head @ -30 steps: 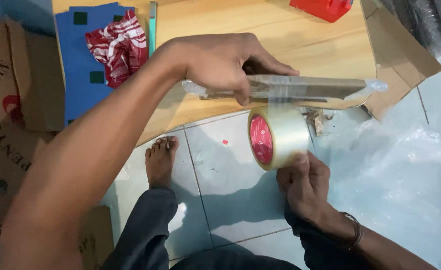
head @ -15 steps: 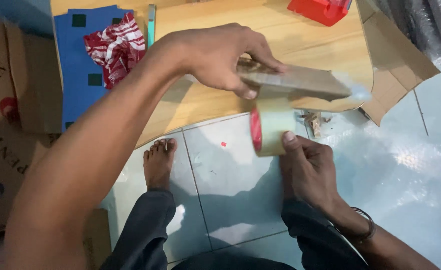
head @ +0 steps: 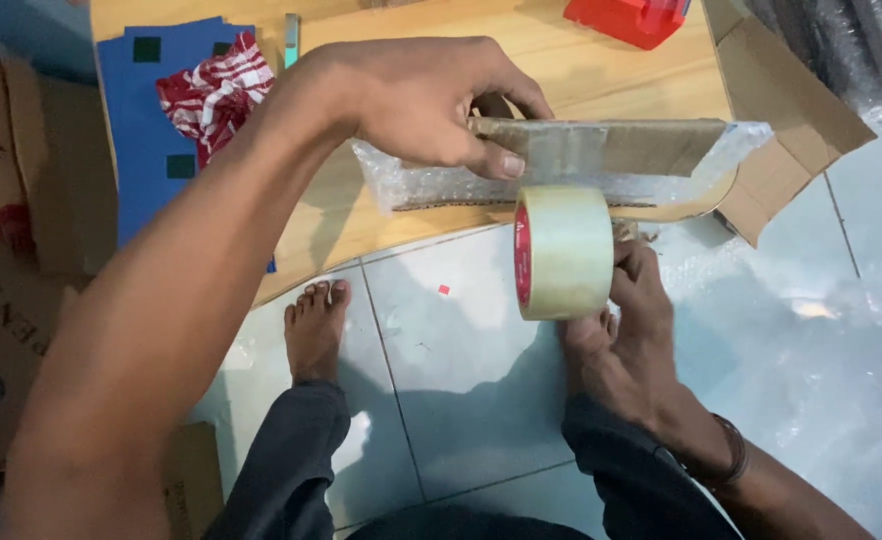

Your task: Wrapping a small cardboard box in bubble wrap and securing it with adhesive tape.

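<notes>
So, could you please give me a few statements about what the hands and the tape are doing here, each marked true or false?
1. The left hand holds the wrapped parcel. True.
2. The right hand holds scissors. False: it holds a tape roll.
3. The tape roll lies flat on the floor. False: it is held up against the parcel.
4. A red dispenser sits on the wooden board. True.
</notes>
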